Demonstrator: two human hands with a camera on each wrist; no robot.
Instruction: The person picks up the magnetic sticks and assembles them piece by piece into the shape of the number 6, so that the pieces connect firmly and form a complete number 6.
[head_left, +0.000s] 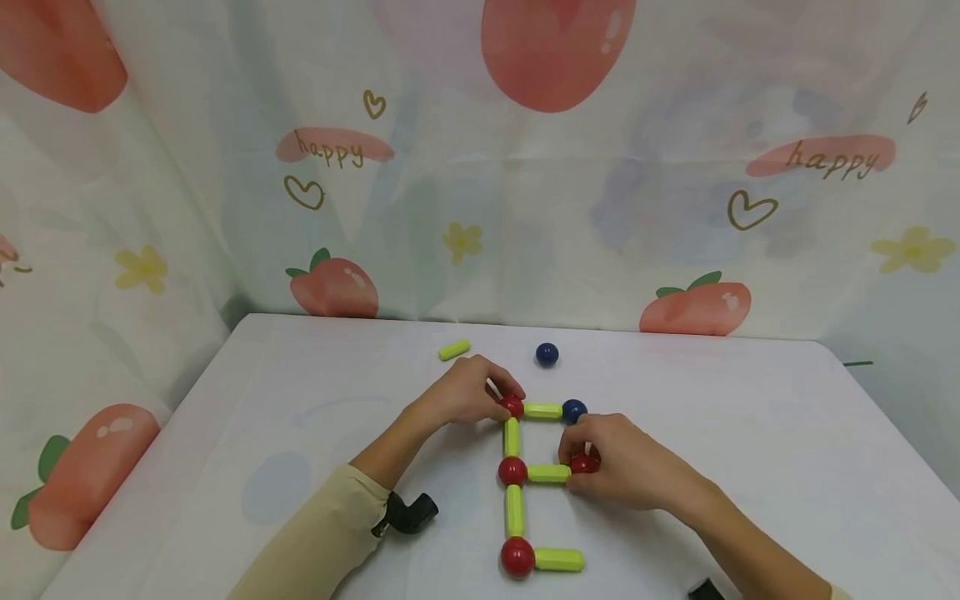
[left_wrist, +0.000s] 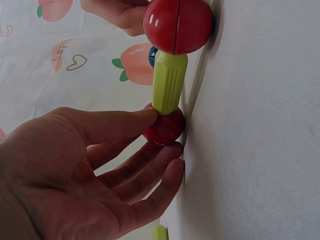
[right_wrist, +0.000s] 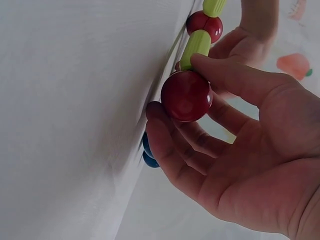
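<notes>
On the table lies a figure of red and blue balls joined by lime-green sticks. My left hand (head_left: 474,390) pinches the far-left red ball (head_left: 512,407), thumb and fingers around it in the left wrist view. From that ball a green stick (head_left: 543,411) runs right to a blue ball (head_left: 574,411), and another green stick (head_left: 512,437) leads to the middle red ball (head_left: 513,472). My right hand (head_left: 626,462) grips the right-hand red ball (right_wrist: 186,97), at the end of the middle crosswise stick (head_left: 549,474); the thumb touches that stick.
Nearest me is a red ball (head_left: 517,557) with a green stick (head_left: 558,559) pointing right. A loose green stick (head_left: 454,350) and a loose blue ball (head_left: 547,354) lie toward the table's back edge. Patterned cloth (head_left: 510,208) hangs behind the white table (head_left: 187,467).
</notes>
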